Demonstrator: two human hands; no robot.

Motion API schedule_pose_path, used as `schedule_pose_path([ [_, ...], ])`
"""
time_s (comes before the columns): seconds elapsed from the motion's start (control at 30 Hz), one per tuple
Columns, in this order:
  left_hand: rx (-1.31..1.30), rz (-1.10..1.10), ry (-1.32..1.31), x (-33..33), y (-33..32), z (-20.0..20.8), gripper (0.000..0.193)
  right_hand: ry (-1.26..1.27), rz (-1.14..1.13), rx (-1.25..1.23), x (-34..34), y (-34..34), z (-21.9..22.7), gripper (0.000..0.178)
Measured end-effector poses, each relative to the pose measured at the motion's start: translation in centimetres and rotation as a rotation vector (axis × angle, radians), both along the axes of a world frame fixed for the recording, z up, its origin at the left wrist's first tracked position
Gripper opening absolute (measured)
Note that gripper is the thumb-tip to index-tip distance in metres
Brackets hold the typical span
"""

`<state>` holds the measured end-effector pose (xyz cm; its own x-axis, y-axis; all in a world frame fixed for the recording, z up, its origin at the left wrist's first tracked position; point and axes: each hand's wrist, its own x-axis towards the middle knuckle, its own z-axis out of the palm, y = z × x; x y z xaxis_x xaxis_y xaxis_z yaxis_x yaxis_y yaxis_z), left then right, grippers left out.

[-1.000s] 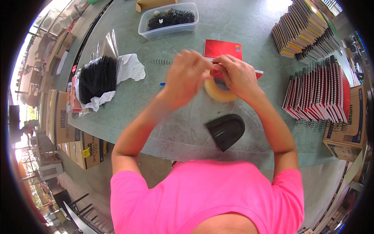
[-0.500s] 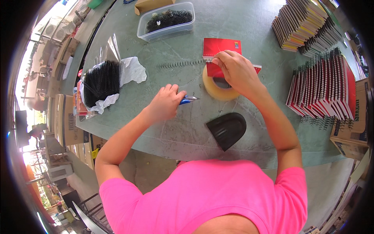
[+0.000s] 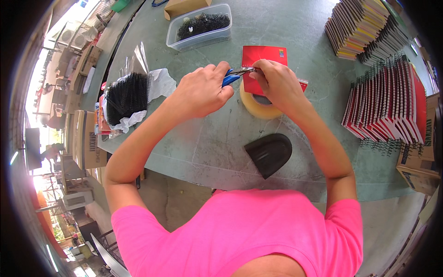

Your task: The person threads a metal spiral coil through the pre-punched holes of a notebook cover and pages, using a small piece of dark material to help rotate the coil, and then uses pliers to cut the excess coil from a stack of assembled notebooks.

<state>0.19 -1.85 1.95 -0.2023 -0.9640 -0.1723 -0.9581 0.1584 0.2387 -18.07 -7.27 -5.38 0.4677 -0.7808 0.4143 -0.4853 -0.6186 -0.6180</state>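
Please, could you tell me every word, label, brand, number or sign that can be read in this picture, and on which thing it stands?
I do not copy printed words or brands; this is only where print shows.
Red notebook: small coloured mark, upper right, too small to read.
Left cardboard box: dark lettering, sideways.
Right cardboard box: dark lettering, sideways.
Any other marks are too small or blurred.

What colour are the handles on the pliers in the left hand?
The handles are blue; they show best in the head view.
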Motion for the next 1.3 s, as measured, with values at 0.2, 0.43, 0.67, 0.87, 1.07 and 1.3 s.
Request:
schedule_pose_path([
  [0.2,0.009,-0.034,-0.172,-0.9,-0.3,0.6,0.028,0.02,-0.013,0.017,0.0,0.0,-0.1,0.02],
  [0.43,-0.005,-0.075,-0.329,-0.8,-1.1,0.2,0.02,0.032,-0.036,-0.04,0.3,0.5,-0.4,0.017],
  [0.67,-0.072,-0.013,-0.171,2.2,1.1,-5.1,0.032,0.127,-0.08,-0.209,-0.9,0.2,0.3,0.018],
  [0.87,-0.323,-0.139,0.052,0.0,4.5,-10.3,0.051,-0.313,0.017,0.477,-6.3,-0.9,0.4,0.019],
  [1.07,0.027,-0.277,0.458,-8.1,6.6,-9.9,0.043,-0.566,0.055,0.763,-6.7,-0.1,-1.8,0.023],
  [1.3,-0.681,0.019,0.371,-2.2,1.9,-3.8,0.042,-0.512,0.057,0.734,-6.8,0.1,-1.7,0.022],
])
